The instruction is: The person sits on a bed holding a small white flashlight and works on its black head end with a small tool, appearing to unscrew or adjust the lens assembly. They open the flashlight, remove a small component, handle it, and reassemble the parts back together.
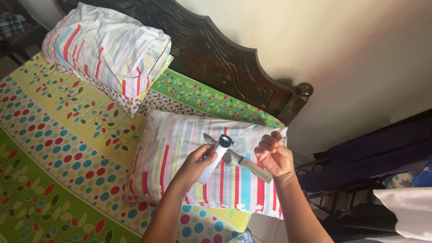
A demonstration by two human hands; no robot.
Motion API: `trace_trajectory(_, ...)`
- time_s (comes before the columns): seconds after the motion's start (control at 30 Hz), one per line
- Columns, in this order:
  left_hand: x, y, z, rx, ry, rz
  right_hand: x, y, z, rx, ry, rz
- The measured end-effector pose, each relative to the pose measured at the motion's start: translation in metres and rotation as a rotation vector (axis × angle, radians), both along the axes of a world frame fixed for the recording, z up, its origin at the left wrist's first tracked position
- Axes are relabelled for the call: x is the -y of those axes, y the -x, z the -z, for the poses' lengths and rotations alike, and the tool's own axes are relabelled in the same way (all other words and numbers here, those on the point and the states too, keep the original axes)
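Two hands (234,159), one tube (216,159), two pillows (180,148).

At twelve o'clock from your hands, the carved dark headboard (234,67) and the wall behind it close off passage. The knife (238,158) lies on the striped pillow (175,153) directly beneath them, blade toward ten o'clock. At ten o'clock a second pillow (108,49) is stacked high. At three o'clock dark clothing on a rack (369,157) blocks the bedside. Flat bedsheet (49,148) lies open at nine o'clock.
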State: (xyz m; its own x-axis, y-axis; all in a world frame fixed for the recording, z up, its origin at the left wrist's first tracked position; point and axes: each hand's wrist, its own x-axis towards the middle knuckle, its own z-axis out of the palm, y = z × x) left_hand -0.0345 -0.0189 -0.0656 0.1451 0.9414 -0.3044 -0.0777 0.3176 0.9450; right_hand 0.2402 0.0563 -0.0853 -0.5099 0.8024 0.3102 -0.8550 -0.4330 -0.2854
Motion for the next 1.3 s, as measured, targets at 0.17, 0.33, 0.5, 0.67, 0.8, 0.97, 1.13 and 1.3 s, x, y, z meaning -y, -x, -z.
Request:
trace_trajectory(0.17, 0.006, -0.003, -0.005, -0.010, -0.018, -0.001, 0.010, 0.007, -0.040, -0.249, -0.167, -0.123)
trace_trajectory(0.33, 0.007, -0.009, -0.010, -0.046, 0.023, -0.004, 0.018, 0.008, -0.068, -0.341, -0.216, -0.205)
trace_trajectory(0.5, 0.008, -0.010, -0.010, -0.038, 0.000, 0.009, 0.025, 0.008, -0.077, -0.329, -0.249, -0.244)
trace_trajectory(0.67, 0.008, -0.015, -0.014, -0.047, -0.113, 0.039, 0.026, 0.004, -0.079, -0.320, -0.295, -0.261)
trace_trajectory(0.8, 0.009, -0.019, -0.027, 0.104, -0.033, 0.004, 0.026, 0.002, -0.082, -0.314, -0.301, -0.263)
trace_trajectory(0.97, 0.012, -0.025, -0.043, 0.305, -0.080, -0.110, 0.027, 0.000, -0.090, 0.095, -0.206, 0.038)
trace_trajectory(1.13, 0.010, -0.034, -0.055, 0.438, -0.029, -0.290, 0.021, 0.016, -0.098, 0.724, -0.131, 0.569)
trace_trajectory(1.3, 0.008, -0.040, -0.064, 0.471, 0.103, -0.363, 0.044, 0.044, -0.099, 1.424, -0.606, 1.097)
